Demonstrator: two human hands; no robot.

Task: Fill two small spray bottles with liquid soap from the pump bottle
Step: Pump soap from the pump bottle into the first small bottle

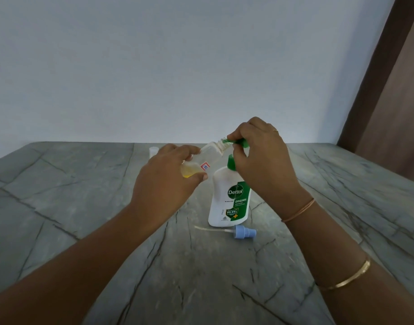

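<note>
My left hand grips a small clear spray bottle, tilted with its open threaded neck up and to the right; a little yellow liquid sits at its bottom. My right hand curls over the green pump head of the white Dettol pump bottle, whose nozzle meets the small bottle's neck. The pump bottle stands upright on the grey stone table. A blue spray cap with its dip tube lies on the table in front of the pump bottle.
A small white cylinder stands at the back of the table, partly hidden behind my left hand. A pale wall rises behind the table, and a brown curtain hangs at the right.
</note>
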